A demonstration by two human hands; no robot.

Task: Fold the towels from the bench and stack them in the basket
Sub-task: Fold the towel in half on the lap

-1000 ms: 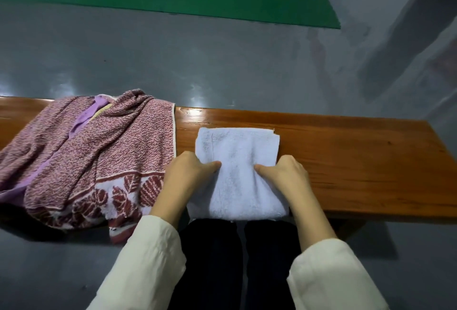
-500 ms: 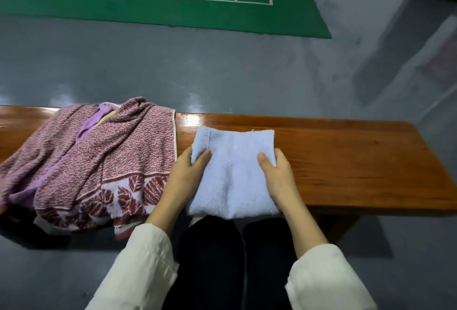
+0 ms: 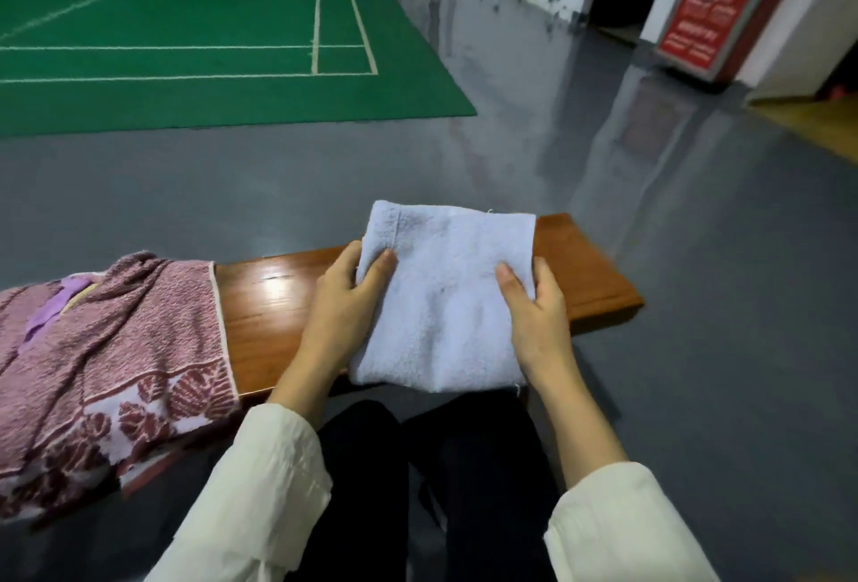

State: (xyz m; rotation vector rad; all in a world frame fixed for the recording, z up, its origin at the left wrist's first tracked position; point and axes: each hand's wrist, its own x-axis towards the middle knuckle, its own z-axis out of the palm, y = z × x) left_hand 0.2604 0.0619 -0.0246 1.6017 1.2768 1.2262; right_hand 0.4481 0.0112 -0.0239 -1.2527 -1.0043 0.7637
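Note:
A folded pale blue towel (image 3: 445, 293) is held up off the wooden bench (image 3: 274, 303), over its right half. My left hand (image 3: 346, 298) grips the towel's left edge, thumb on top. My right hand (image 3: 534, 316) grips the right edge the same way. A pile of red-and-white patterned towels (image 3: 111, 349) with a leaf border lies on the bench's left part, hanging over the front edge, with a purple cloth (image 3: 55, 307) showing in it. No basket is in view.
My dark-trousered legs (image 3: 418, 488) are below the towel. Grey floor surrounds the bench. A green court mat (image 3: 185, 47) lies far ahead on the left. A red sign stand (image 3: 705, 19) and doorway are at the far right.
Both hands moved from pressing the towel flat on the bench to gripping its sides and lifting it. The view swung up and to the right.

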